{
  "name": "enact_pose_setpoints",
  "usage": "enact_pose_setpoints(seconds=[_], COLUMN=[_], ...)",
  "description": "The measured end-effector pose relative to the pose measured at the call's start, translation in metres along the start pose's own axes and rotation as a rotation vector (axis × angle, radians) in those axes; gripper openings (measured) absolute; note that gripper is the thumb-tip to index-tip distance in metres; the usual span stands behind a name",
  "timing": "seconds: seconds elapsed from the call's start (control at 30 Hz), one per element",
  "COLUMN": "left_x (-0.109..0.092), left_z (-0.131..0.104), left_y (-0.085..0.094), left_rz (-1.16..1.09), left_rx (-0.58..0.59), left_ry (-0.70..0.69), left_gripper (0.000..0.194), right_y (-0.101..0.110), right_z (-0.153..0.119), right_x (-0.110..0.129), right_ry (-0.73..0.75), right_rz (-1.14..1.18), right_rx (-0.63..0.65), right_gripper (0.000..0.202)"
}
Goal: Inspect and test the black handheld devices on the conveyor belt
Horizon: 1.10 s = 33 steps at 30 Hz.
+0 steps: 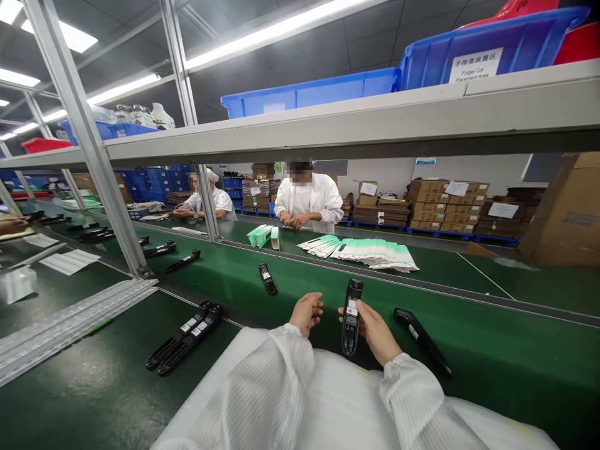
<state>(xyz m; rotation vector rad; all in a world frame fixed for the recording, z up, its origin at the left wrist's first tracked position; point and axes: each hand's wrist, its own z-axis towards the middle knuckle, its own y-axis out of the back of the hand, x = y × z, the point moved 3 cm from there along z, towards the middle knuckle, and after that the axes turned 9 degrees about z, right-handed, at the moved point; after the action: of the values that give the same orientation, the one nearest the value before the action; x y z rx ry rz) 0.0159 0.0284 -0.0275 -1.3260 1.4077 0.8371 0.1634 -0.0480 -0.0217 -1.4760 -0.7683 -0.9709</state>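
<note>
My right hand [375, 328] grips a long black handheld device [351, 315] by its sides, upright in front of me. White labels sit on the middle of its face, and its lower part shows an open recess. Just left of it, my left hand [307, 312] is empty, fingers loosely curled and apart. To the right, another black device [422, 340] lies on the green conveyor belt [506, 350]. A smaller-looking black device [267, 279] rests farther off on the belt. Two labelled black devices [187, 337] lie side by side on the bench to my left.
Across the belt, a person in white [309, 197] stands behind fanned green-and-white cartons [375, 253]. A second person [215, 203] sits farther left. A metal post [100, 144] and a shelf [328, 128] with blue bins [309, 90] frame the view. More black devices [96, 234] lie left along the belt.
</note>
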Motion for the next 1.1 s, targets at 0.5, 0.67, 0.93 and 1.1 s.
enact_pose_setpoints(seconds=[0.5,0.67,0.93,1.1], left_x=[-0.017,-0.018,-0.029,-0.025], left_z=[0.006,0.022,0.016,0.018], left_y=[0.022,0.048,0.069,0.068], left_rz=[1.400,1.279,1.047,0.825], left_rx=[-0.192,-0.234,-0.494,-0.359], left_ry=[-0.395,-0.325,-0.248,-0.101], left_gripper=[0.058,0.055,0.053,0.037], right_y=[0.047,0.029,0.010,0.006], right_z=[0.021,0.010,-0.001,-0.003], right_x=[-0.011,0.000,0.006,0.009], right_ry=[0.153,0.480,0.596,0.561], right_rz=[-1.017,-1.170,-1.014,-0.875], right_rx=[-0.223,-0.217,-0.095,-0.079], right_gripper=[0.040,0.037,0.025,0.024])
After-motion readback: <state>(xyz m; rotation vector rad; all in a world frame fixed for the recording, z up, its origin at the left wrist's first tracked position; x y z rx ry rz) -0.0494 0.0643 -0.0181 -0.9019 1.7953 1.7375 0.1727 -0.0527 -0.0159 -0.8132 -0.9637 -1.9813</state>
